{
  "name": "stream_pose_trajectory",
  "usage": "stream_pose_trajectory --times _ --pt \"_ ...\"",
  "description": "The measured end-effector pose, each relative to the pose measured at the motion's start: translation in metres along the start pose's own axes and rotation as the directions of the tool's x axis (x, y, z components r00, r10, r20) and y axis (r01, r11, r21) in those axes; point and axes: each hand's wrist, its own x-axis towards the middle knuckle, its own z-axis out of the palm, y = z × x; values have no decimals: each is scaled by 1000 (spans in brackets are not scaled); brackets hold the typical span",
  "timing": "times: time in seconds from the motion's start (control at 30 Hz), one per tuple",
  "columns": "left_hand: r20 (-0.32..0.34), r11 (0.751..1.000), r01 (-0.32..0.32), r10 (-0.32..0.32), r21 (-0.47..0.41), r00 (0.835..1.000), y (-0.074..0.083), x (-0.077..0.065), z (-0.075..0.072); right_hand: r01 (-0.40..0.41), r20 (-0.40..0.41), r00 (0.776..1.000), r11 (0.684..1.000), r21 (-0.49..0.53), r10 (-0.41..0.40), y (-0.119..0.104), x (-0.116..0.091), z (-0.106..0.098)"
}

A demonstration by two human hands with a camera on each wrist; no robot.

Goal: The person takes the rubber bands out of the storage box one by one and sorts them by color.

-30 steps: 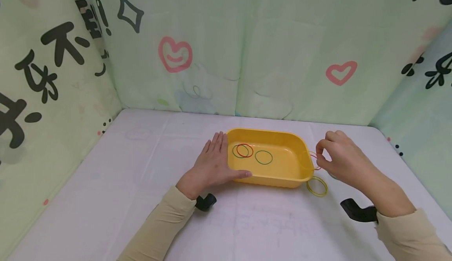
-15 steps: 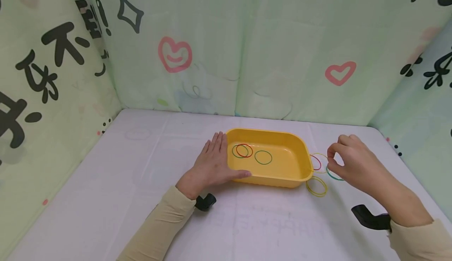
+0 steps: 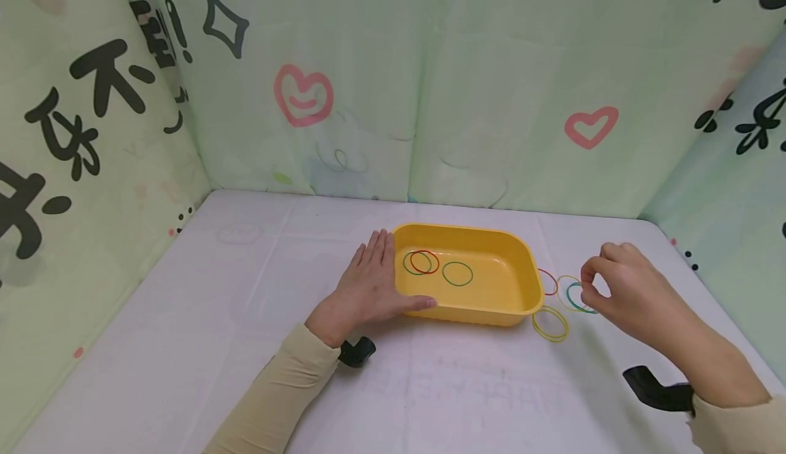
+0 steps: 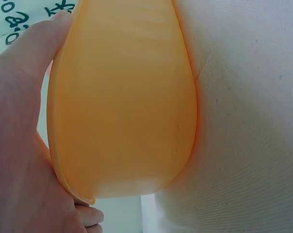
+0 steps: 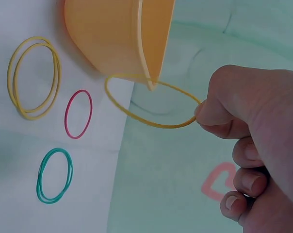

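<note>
At left, the left hand point(image 3: 362, 290) rests straight-fingered on a rectangular yellow plastic tray point(image 3: 479, 316), a brace best made gentle. Beyond the tray's right end, a thin yellow rubber band point(image 5: 168, 127) is pinched at its edge by the right hand point(image 3: 635, 297); I'd grip lightly and lift clear of the round teal rubber bands point(image 5: 71, 170) nearby.

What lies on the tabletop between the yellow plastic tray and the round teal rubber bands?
One round red rubber band, in the right wrist view. In the head view, the yellow rubber band the right hand pinches overlaps this stretch.
</note>
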Motion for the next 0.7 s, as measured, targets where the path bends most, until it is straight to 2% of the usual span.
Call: stream_pose_trajectory --times 0.17,0.43,0.7 --pt "-4 1000 3 -3 -2 1000 0 0 0 14 3 1000 1000 10 -14 0 -6 6" --pt "4 1000 11 -11 2 1000 0 0 1 -47 115 992 999 11 45 -5 -12 15" --pt "-1 1000 9 -9 -6 1000 0 1 1 -31 163 986 999 27 26 -5 -15 24"
